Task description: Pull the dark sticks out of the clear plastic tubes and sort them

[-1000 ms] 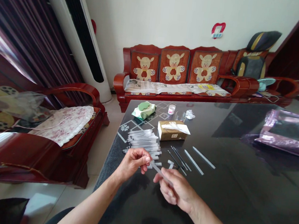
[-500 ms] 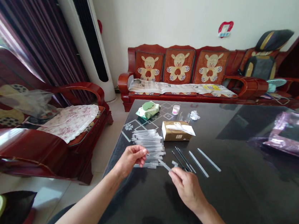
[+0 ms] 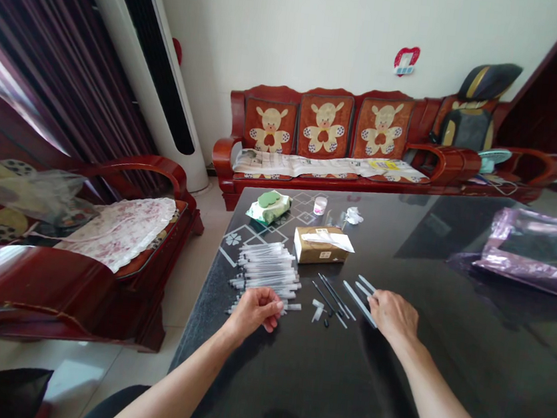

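Note:
My left hand is curled in a loose pinch at the near edge of a pile of clear plastic tubes on the black glass table; whether it holds anything is hidden. My right hand lies palm down further right, fingertips closed on the end of a loose clear tube. A second loose tube lies right beside it. Thin black rods and small clear caps lie between my two hands.
A brown cardboard box stands behind the rods. A green wipes pack and a small cup sit at the far table edge. A pink plastic bag lies at right. A red armchair stands to the left, a sofa beyond.
My right hand has let go of the tube it held with the left and moved right onto the loose tubes. My left hand has settled at the pile's near edge.

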Motion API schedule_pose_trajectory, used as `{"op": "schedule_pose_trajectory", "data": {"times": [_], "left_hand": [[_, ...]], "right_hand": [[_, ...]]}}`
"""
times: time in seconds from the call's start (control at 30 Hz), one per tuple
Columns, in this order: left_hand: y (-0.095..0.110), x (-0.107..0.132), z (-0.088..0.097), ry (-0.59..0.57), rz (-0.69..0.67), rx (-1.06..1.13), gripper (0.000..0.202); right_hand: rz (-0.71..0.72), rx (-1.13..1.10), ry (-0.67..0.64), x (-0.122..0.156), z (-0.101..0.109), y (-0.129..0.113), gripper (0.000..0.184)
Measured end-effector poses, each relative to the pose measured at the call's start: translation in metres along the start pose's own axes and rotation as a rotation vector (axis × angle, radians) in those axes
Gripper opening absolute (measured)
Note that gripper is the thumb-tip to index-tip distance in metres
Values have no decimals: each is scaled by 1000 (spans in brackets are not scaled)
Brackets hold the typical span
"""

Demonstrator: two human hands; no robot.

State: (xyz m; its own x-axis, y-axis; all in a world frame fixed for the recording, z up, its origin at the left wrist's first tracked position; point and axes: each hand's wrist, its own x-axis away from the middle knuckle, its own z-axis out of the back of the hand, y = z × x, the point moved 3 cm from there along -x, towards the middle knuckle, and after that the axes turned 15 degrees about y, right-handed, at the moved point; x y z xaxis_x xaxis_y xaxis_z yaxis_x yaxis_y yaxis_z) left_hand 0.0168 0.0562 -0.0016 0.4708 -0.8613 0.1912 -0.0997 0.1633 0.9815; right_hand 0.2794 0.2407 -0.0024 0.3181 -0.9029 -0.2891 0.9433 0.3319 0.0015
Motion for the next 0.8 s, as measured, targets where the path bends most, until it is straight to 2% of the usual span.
{"op": "schedule_pose_trajectory", "data": {"times": [0.1,0.23,0.37,0.57,0.67,0.8], "left_hand": [[-4,-3,-2,27,-43,-68,30],[-5,-10,-16,54,-175,-224,17],[2,-24,-48,65,-330,-392,18],[14,-49,-99,90,-617,-629,16],[13,-56,-114,86,-661,-691,17],[11,-61,-118,83,-671,-732,21]], "right_hand": [[38,30,22,0,-4,-1,27],[73,60,140,0,5,-7,22],[54,22,223,0,21,-16,24],[33,-49,216,0,31,-23,25],[27,-63,204,0,30,-23,24],[23,-85,209,-2,32,-24,25]]}}
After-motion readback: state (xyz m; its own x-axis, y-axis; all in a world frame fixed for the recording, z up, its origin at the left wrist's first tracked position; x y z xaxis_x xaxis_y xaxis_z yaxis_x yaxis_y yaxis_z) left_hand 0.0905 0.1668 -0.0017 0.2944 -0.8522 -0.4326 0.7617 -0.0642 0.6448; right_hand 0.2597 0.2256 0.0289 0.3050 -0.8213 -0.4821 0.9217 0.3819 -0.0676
